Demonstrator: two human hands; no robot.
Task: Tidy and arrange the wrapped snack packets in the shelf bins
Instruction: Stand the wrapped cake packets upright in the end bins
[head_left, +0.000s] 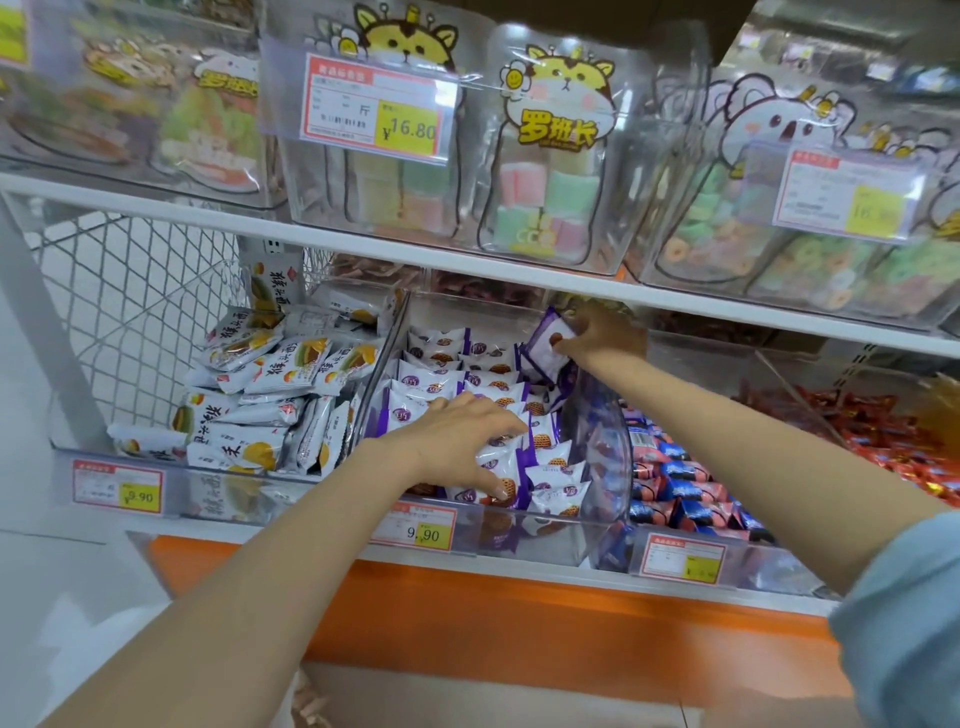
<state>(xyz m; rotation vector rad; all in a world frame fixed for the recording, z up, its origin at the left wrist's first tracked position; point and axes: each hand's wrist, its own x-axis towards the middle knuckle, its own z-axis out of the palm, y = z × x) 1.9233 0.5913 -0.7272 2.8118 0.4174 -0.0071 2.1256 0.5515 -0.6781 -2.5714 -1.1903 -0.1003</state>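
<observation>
A clear middle bin (519, 530) on the lower shelf holds several white-and-purple snack packets (441, 376) standing in rows. My left hand (457, 441) lies flat on the front packets, fingers spread and pressing on them. At the back right of the same bin, my right hand (602, 332) pinches one purple packet (548, 345) and holds it tilted above the rows.
The left bin (171, 483) holds white burger-print packets (275, 374) in a loose heap. Right of the middle bin are blue-and-red packets (680, 483) and red wrapped sweets (883, 431). The shelf above (363, 239) carries clear boxes of candy bags, low over my right hand.
</observation>
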